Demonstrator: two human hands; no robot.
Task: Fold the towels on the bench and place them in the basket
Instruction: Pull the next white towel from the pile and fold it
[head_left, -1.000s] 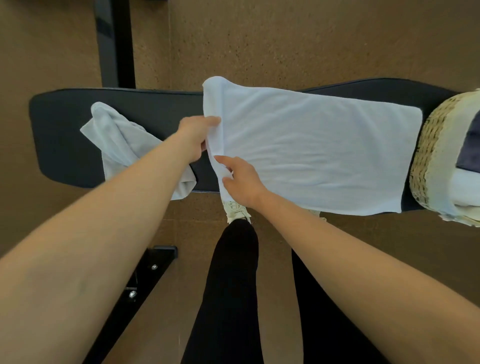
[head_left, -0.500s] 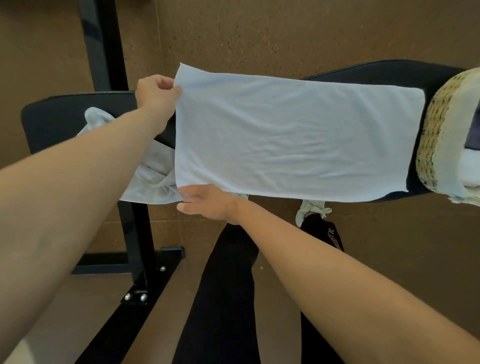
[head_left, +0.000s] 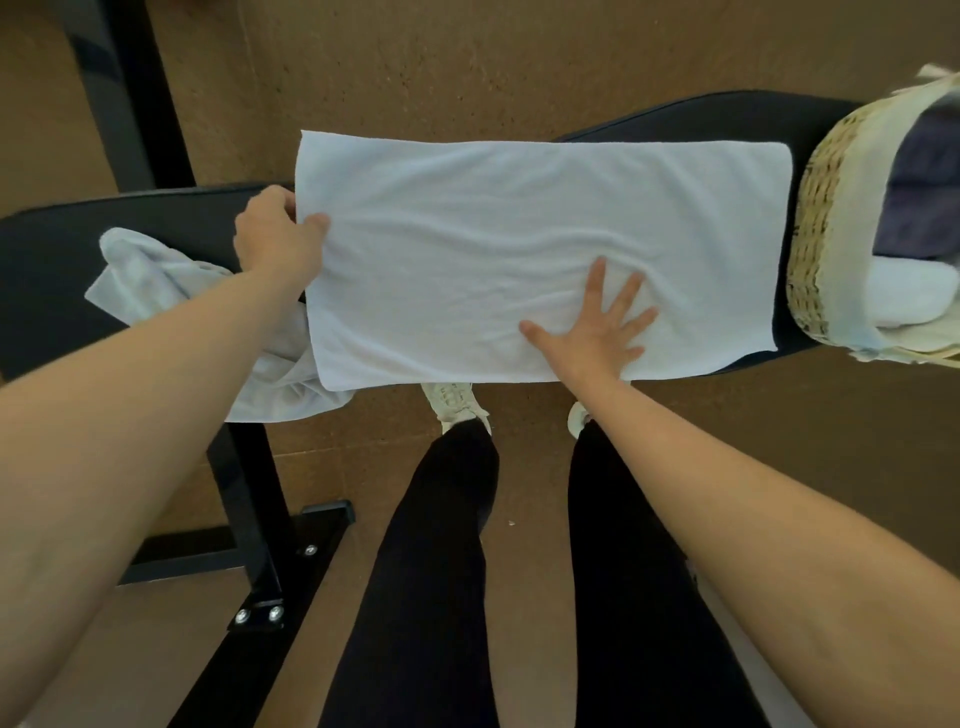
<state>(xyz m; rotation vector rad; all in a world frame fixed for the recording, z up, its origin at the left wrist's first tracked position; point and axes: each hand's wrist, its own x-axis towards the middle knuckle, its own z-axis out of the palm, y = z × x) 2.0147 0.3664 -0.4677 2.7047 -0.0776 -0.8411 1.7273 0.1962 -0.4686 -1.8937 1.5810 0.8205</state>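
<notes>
Head view, the only one. White towel (head_left: 519, 249) lies spread flat across the dark bench (head_left: 130, 218) at centre frame, its right edge just beside the woven basket (head_left: 826, 234) at the right edge of the frame. Your left hand (head_left: 275, 239) grips the towel's left edge, thumb on top and fingers curled beneath. Your right hand (head_left: 597, 332) lies flat on the lower right-centre of the cloth, fingers straight and spread apart, pressing down. Risks as I judge them: the towel is wider than the bench, so its upper-left corner and near edge hang over the floor. Lift the left side for the fold without that right palm holding and the whole sheet may slide off. Ripples run through the middle of the cloth; fold now and they will likely set in as creases. A second, crumpled towel (head_left: 156, 280) sits at left, draped over the near bench edge and tucked partly under the flat one's lower-left corner. Dragging the left edge could pull it to the floor. The basket already holds a dark cloth (head_left: 924, 197) and a white folded piece (head_left: 909, 296) and seems to overhang the near edge, so a careless sweep rightward might nudge it.
</notes>
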